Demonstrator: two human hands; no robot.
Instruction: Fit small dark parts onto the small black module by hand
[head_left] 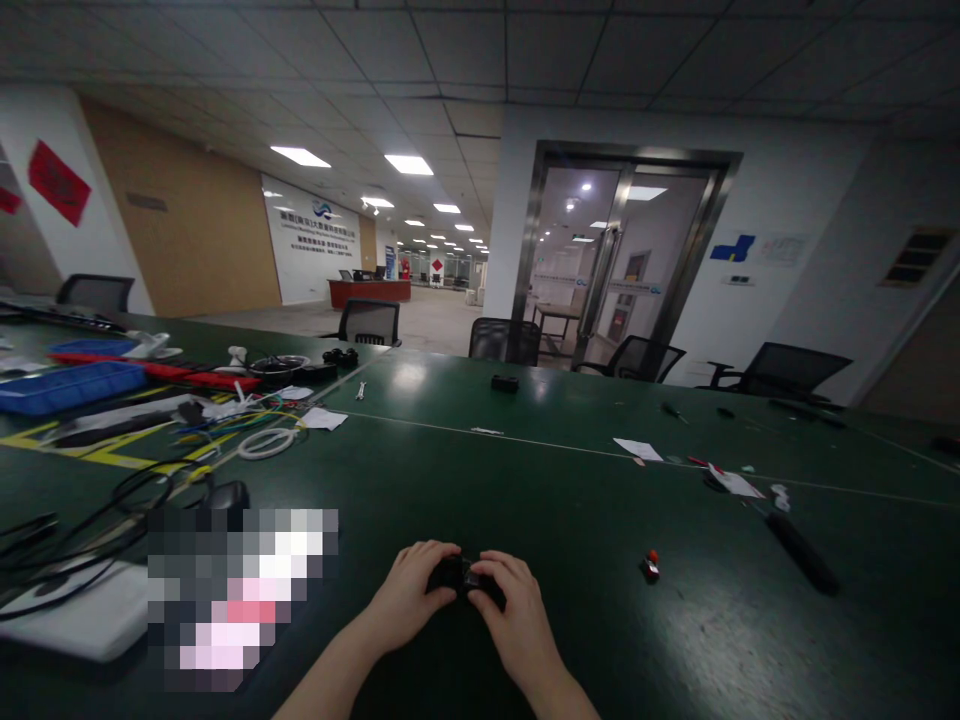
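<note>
Both my hands meet low in the middle of the head view, just over the green table (pixel 420 480). Between them is a small black object (pixel 466 575), mostly covered by my fingers, so its kind does not show. My left hand (pixel 411 590) grips its left end with thumb and fingers. On the other end, my right hand (pixel 514 605) is closed in the same way. A small red and silver piece (pixel 651 567) lies on the table to the right of my right hand.
Cables (pixel 142 500), a white box (pixel 82 610), a blurred-out patch (pixel 240 600) and a blue tray (pixel 71 385) crowd the left side. Rightward lie a black-handled tool (pixel 801 553) and paper scraps (pixel 637 450). A black block (pixel 505 383) sits near the far edge, with chairs (pixel 504 340) beyond.
</note>
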